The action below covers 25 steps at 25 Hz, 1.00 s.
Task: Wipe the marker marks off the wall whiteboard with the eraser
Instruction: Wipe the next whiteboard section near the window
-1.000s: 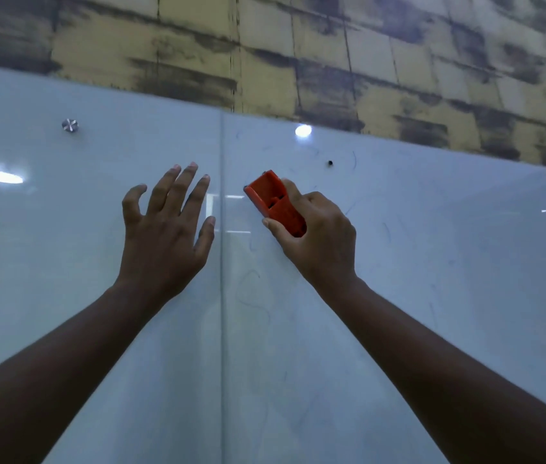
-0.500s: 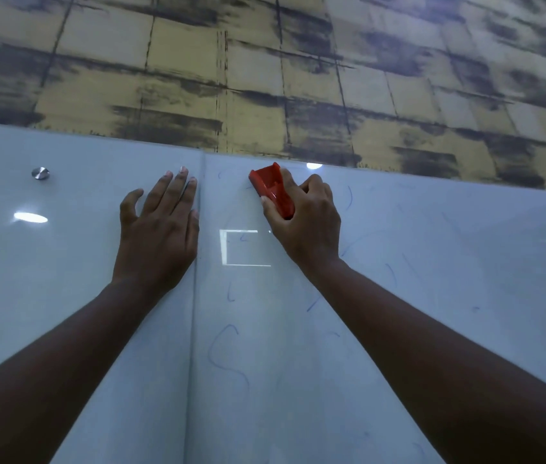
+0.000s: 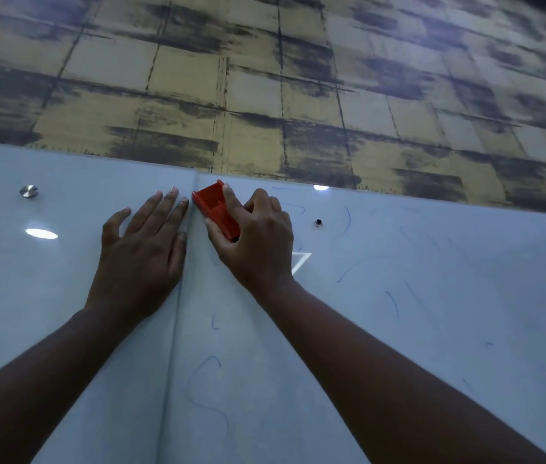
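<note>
The right hand (image 3: 258,242) gripped the red eraser (image 3: 218,209) at the board's (image 3: 399,329) top edge, center of the frame, fingers curled over it, pressing it to the surface. The left hand (image 3: 141,252) lay flat just beside it, fingers straight and spread. Faint blue marks (image 3: 208,390) showed lower center and right.

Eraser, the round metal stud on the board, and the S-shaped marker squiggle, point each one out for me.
eraser (image 3: 217,209), head view, on its red plastic back.
metal stud (image 3: 29,191), head view, on its round face.
S-shaped squiggle (image 3: 205,390), head view, on its blue line.
</note>
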Each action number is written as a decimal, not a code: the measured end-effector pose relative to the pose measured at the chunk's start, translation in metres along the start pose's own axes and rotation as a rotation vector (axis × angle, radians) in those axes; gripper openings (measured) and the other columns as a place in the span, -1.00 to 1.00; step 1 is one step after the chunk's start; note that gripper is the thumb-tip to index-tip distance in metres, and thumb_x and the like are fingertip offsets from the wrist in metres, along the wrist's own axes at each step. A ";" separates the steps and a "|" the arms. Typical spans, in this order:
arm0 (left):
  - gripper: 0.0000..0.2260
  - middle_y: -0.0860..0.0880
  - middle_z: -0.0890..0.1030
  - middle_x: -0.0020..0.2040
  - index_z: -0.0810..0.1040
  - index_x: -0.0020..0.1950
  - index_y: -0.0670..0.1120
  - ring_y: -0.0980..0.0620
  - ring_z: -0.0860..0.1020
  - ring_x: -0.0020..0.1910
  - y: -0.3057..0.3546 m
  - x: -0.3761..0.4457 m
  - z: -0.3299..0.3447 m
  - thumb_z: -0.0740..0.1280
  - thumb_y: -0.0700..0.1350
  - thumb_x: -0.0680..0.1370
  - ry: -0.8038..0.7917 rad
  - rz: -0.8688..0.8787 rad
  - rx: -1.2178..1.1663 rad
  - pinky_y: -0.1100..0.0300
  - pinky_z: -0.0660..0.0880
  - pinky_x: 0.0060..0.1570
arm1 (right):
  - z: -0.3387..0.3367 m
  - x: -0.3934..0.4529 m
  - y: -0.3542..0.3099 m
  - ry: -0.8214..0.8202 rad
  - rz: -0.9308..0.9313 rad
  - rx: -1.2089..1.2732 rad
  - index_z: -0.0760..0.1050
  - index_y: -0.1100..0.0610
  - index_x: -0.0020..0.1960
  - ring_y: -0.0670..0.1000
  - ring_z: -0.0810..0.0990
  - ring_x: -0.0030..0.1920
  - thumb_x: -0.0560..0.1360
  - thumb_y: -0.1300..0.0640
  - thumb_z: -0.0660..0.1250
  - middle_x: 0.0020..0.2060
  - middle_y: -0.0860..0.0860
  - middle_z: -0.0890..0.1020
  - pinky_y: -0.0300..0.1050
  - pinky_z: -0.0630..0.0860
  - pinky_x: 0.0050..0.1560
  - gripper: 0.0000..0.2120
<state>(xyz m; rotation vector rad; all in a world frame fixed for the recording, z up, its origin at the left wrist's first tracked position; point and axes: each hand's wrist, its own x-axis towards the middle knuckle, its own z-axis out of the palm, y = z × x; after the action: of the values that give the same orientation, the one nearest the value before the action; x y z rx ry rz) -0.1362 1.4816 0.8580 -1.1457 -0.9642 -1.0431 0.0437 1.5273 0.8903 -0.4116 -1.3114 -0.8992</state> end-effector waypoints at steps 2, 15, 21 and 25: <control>-0.45 -0.17 0.34 0.64 0.35 0.65 -0.16 -0.16 0.31 0.64 0.000 0.001 -0.001 0.03 0.01 0.69 0.004 0.001 -0.007 -0.22 0.18 0.54 | -0.004 0.012 0.013 -0.017 -0.007 -0.038 0.38 0.04 0.55 0.09 0.51 0.02 0.57 -0.24 0.32 0.04 0.12 0.53 0.03 0.53 0.02 -0.36; -0.45 -0.15 0.30 0.66 0.31 0.67 -0.16 -0.14 0.27 0.66 0.002 -0.001 -0.001 0.06 0.00 0.69 -0.020 -0.023 -0.005 -0.22 0.16 0.57 | 0.003 0.001 -0.001 0.012 0.128 -0.007 0.31 0.07 0.58 0.11 0.51 0.09 0.58 -0.21 0.26 0.15 0.16 0.52 0.04 0.55 0.10 -0.34; -0.42 -0.16 0.30 0.66 0.31 0.66 -0.16 -0.15 0.27 0.66 0.001 0.000 -0.002 0.00 0.05 0.68 -0.030 -0.014 0.000 -0.22 0.18 0.56 | -0.002 -0.022 0.003 -0.034 -0.089 -0.023 0.37 0.10 0.55 0.10 0.51 0.04 0.58 -0.16 0.30 0.11 0.15 0.53 0.03 0.56 0.00 -0.38; -0.43 -0.15 0.33 0.65 0.34 0.66 -0.16 -0.14 0.30 0.65 -0.001 -0.001 0.000 0.00 0.04 0.69 -0.001 -0.002 0.009 -0.19 0.18 0.55 | -0.018 -0.010 0.038 -0.069 -0.060 -0.093 0.34 0.03 0.58 0.10 0.48 0.03 0.60 -0.15 0.27 0.07 0.14 0.51 0.10 0.52 0.01 -0.41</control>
<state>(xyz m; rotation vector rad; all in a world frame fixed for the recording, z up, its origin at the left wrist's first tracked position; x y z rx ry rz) -0.1377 1.4817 0.8571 -1.1382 -0.9699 -1.0390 0.0842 1.5404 0.8841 -0.4815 -1.3547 -1.0070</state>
